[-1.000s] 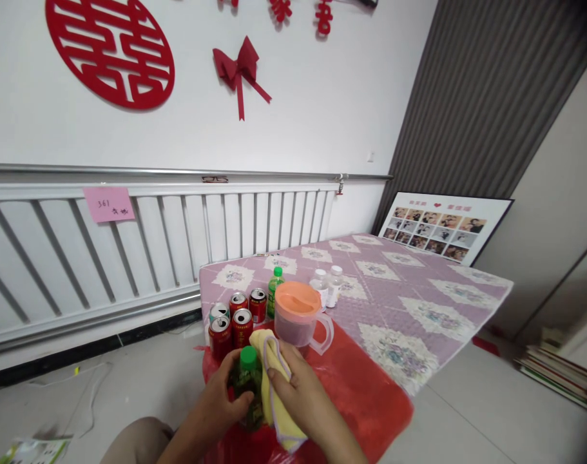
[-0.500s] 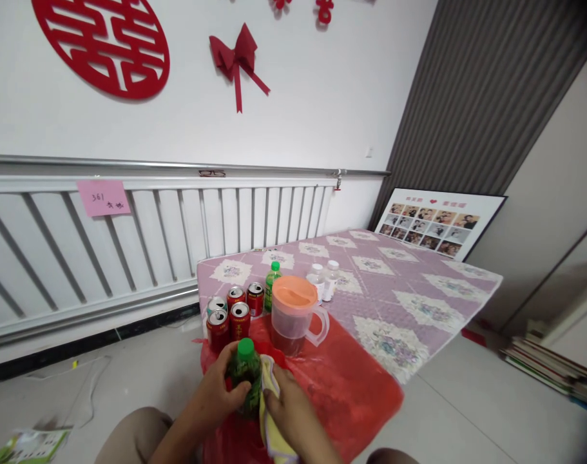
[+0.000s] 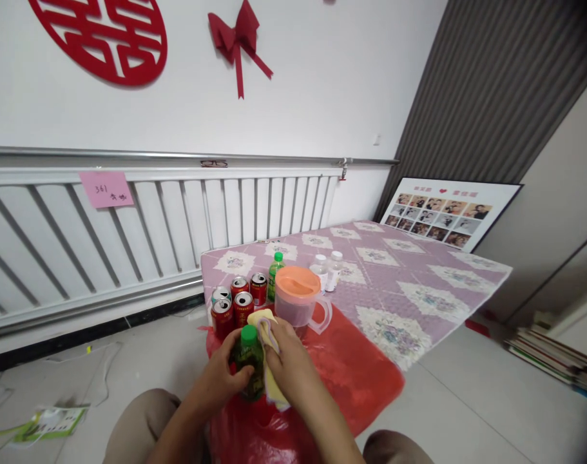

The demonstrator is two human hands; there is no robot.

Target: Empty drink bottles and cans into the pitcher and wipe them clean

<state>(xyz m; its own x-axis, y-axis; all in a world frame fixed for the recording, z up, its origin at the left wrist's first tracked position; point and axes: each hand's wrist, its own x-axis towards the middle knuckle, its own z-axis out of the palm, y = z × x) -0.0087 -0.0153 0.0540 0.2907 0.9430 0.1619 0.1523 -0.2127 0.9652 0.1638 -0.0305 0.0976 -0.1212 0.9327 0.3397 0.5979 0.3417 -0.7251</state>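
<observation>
A green-capped plastic bottle [image 3: 252, 370] stands upright near the front of the table, on the red plastic sheet [image 3: 351, 380]. My left hand [image 3: 225, 370] is wrapped round its left side, thumb across the front. In my right hand [image 3: 288, 354] is a yellow cloth [image 3: 272, 380], pressed against the bottle's right side near the shoulder. Right behind my hands stands a clear jug [image 3: 296, 309] with an orange lid. Several opened drink cans [image 3: 243, 308] are grouped behind my left hand.
Beyond the jug are another green-capped bottle [image 3: 275, 274] and two small white-capped bottles [image 3: 334, 270]. A patterned purple cloth [image 3: 365, 290] covers the table. A white radiator [image 3: 167, 225] runs along the wall. A photo board [image 3: 433, 209] leans at the back right.
My right hand and the yellow cloth have moved up along the bottle's right side. My left hand keeps its hold. The view has shifted slightly downward.
</observation>
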